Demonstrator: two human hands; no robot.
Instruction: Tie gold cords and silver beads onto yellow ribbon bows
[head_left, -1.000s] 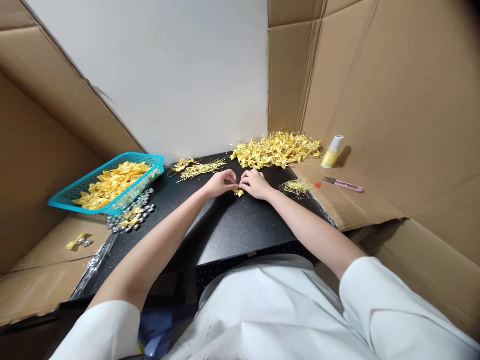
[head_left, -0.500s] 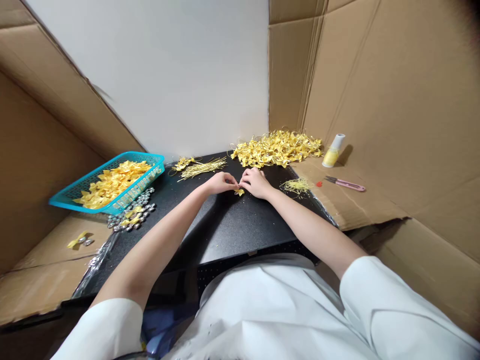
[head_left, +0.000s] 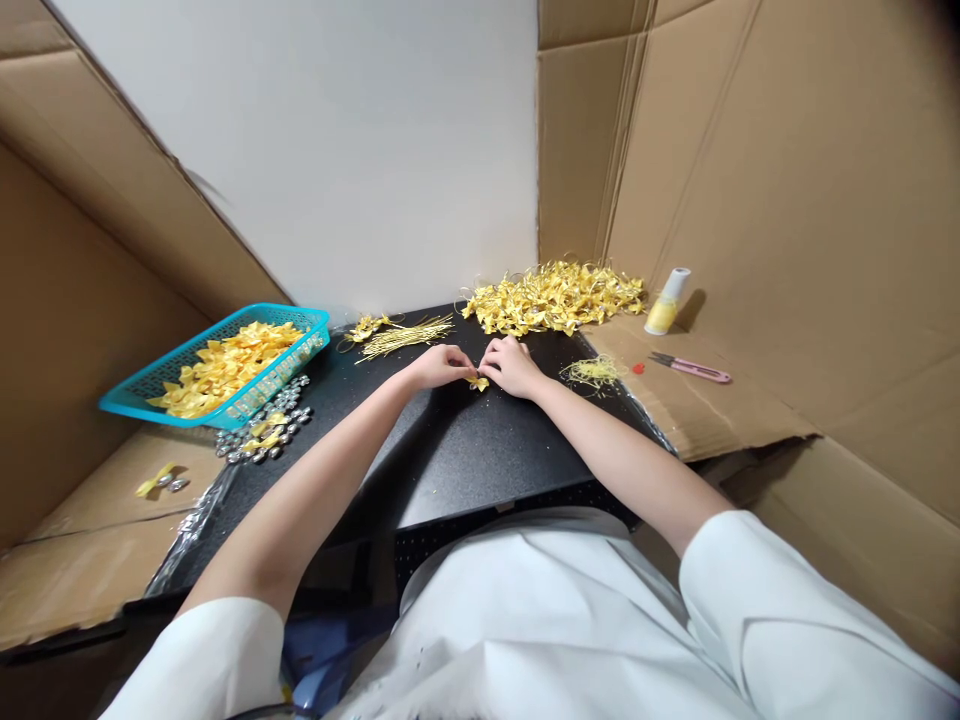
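A small yellow ribbon bow (head_left: 478,384) lies at the middle of the black table, right under my fingertips. My left hand (head_left: 442,366) pinches at it from the left, with thumb and fingers closed together. From the other side my right hand (head_left: 510,366) bends over it, its fingers curled and pressed near the bow's top edge. Both hands nearly touch each other. Whatever thin piece sits between the fingertips is too small to make out.
A blue basket (head_left: 120,399) of yellow bows stands left, beside silver bells (head_left: 281,420). Gold ties (head_left: 405,338) lie behind my left hand. A heap of finished-looking bows (head_left: 555,297) is at the back. Right are thread scraps (head_left: 594,371), a thread spool (head_left: 667,302) and pink-handled snips (head_left: 691,368).
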